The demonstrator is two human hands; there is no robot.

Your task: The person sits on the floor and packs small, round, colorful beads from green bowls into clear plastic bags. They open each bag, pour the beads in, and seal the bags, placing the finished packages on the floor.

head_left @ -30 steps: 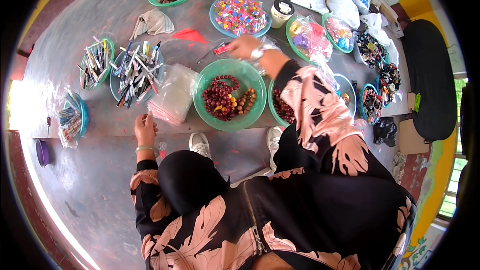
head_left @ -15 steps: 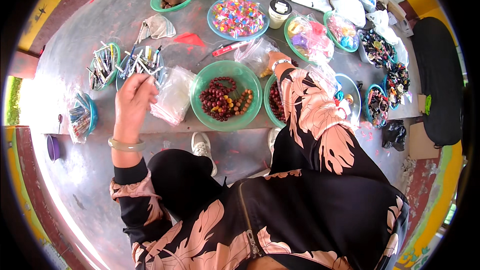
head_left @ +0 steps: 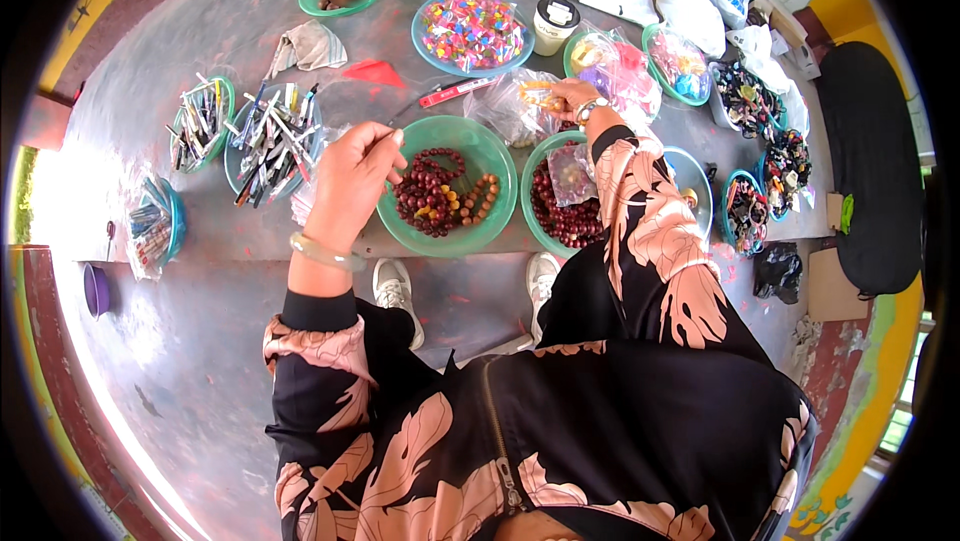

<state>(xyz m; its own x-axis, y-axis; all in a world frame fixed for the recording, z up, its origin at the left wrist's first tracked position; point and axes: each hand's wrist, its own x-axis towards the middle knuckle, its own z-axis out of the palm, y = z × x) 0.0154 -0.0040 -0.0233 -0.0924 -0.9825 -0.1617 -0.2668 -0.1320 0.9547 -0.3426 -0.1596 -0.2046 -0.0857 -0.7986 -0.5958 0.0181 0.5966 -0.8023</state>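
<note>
1. Fingers (head_left: pixel 385 141) of the left hand (head_left: pixel 350 181) are pressed together in a pinch on a thin pale thread or wire, raised over the green plastic bowl of dark red and amber wooden beads (head_left: pixel 447 186), probably so loose beads drop back in.
2. Right hand (head_left: pixel 572 96) reaches further out, fingertips closed on a clear crinkled plastic bag (head_left: pixel 510 106) lying on the grey floor (head_left: pixel 200 341); what they grip inside I cannot tell.
3. Second green bowl of dark red beads (head_left: pixel 570 211) sits just beside the first (both within easy reach).
4. Teal bowl of bright mixed beads (head_left: pixel 472 31) and bowls of pens (head_left: pixel 268 136) fan outward, sorted by kind.
</note>
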